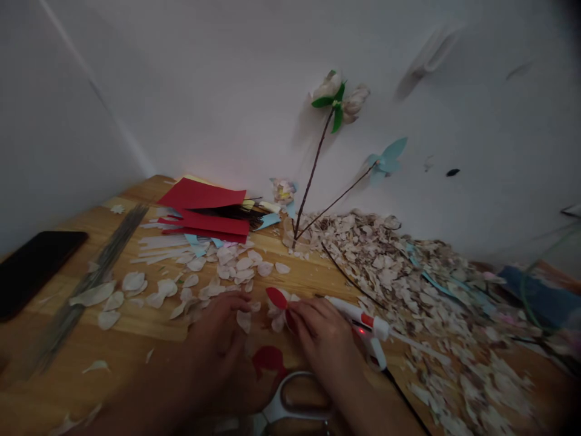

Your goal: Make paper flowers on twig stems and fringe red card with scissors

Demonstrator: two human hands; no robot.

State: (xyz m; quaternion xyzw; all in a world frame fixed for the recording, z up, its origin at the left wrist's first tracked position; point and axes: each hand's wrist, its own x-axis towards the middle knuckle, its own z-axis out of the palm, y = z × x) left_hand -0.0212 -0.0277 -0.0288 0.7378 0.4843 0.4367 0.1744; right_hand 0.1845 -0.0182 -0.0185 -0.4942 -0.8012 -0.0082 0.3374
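My right hand (324, 333) pinches a small flower of pale petals with red paper leaves (276, 298) low over the wooden table. Part of the flower is hidden behind my fingers. To its left is my left hand (220, 336), its thumb and fingers apart, with nothing visible in it and loose pale petals (244, 321) close by. A red paper scrap (269, 362) lies between my wrists. White-handled scissors (297, 413) rest just below it, partly cut off by the frame. Beside my right hand lies a white glue gun (358, 315) with a red light on.
A heap of dried petals (385, 260) covers the right side. Red paper sheets (204, 197) are stacked at the back left. A bundle of thin wires (106, 260) and a black phone (39, 266) lie left. Two stems with a flower (336, 100) and blue leaves (385, 160) stand against the wall.
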